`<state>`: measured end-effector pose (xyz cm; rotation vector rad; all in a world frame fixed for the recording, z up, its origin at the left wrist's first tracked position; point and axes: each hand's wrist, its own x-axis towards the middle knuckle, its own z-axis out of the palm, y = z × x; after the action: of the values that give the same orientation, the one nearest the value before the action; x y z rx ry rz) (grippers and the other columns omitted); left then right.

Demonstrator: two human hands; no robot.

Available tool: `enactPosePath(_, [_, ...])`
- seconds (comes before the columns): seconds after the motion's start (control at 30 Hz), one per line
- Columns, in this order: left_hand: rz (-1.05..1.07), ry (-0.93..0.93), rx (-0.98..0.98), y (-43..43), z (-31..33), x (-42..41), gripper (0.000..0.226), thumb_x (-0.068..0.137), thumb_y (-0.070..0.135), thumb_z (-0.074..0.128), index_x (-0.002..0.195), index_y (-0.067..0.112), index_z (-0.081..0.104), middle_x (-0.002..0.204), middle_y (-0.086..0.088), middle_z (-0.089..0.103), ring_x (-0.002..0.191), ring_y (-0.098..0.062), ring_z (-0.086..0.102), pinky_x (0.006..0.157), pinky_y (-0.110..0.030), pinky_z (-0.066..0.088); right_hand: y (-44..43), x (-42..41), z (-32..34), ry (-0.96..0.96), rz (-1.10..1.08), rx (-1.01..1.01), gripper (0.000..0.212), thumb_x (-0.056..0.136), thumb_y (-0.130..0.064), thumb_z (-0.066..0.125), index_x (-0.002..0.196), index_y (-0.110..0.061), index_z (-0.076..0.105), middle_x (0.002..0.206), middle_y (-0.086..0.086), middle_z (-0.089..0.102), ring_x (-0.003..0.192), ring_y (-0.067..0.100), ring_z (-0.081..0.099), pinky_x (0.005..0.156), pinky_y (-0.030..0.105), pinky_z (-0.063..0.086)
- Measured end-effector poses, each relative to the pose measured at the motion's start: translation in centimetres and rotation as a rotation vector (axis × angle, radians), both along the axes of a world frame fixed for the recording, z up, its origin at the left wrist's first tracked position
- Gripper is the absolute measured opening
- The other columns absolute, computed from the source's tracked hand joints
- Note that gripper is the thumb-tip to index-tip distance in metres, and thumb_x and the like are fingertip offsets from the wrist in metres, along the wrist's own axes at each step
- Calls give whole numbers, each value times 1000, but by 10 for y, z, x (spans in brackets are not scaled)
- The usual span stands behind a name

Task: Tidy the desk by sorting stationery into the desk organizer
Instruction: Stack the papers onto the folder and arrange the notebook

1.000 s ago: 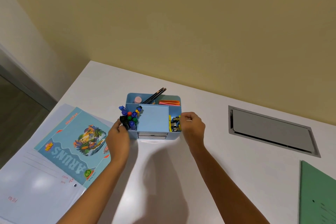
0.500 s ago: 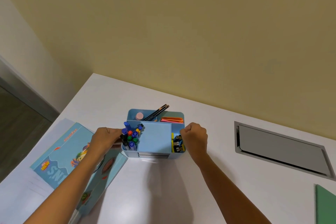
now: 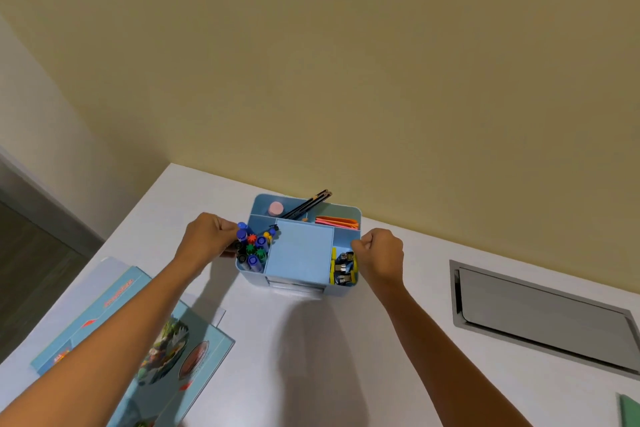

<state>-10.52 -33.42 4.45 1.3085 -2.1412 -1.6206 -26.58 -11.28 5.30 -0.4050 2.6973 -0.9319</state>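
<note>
- So we're looking down at a light blue organizer (image 3: 346,208) sitting on the white surface (image 3: 311,357), close to the back edge by the yellowish wall (image 3: 346,62).
- The left hand (image 3: 207,239) is curled around the organizer's left wall, right next to the marker compartment. Its fingertips are mostly hidden from us.
- The right hand (image 3: 379,255) is balled up with its fingers gripping the organizer's right wall, just beside the clip compartment.
- Front-left compartment: a bunch of markers (image 3: 254,248) standing upright, with blue, red, green, yellow and black caps.
- Front-right compartment: binder clips (image 3: 343,267), yellow ones and dark ones.
- The middle is a flat light blue square (image 3: 299,253). We can't tell if it's a lid or a pad.
- Back row: a pink round thing (image 3: 276,209) on the left, dark pencils (image 3: 306,206) leaning toward the right and poking past the rim, and orange and pink strips (image 3: 337,221) lying flat on the right.
- Left of all that, a book (image 3: 194,354) with a blue cartoon cover lies flat on some papers (image 3: 114,267), with the left forearm crossing over it.
- To the right, well apart from the organizer, a grey hatch (image 3: 540,315) is set into the surface.
- A green folder (image 3: 630,412) is barely peeking in at the bottom right corner.
</note>
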Motion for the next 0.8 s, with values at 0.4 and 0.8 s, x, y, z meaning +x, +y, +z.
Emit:
enactPosePath(0.4, [-34,-70,-21,-40,-6,-68,20,84,7,68,79,-12,71,73,-19,69,62,-25,69,56,-28,60,-42,-60,-22,-104,-62,39,32,83,-10,60,55,-7,45,52,5,42,52,19,45,46,24,29])
enactPosePath(0.8, [100,36,34,-28,-9,-57,20,89,12,60,80,1,73,83,-16,72,66,-15,70,58,-21,58,-34,-49,-18,-27,-110,-11,23,91,-26,61,77,-7,59,79,10,66,78,26,66,60,31,47])
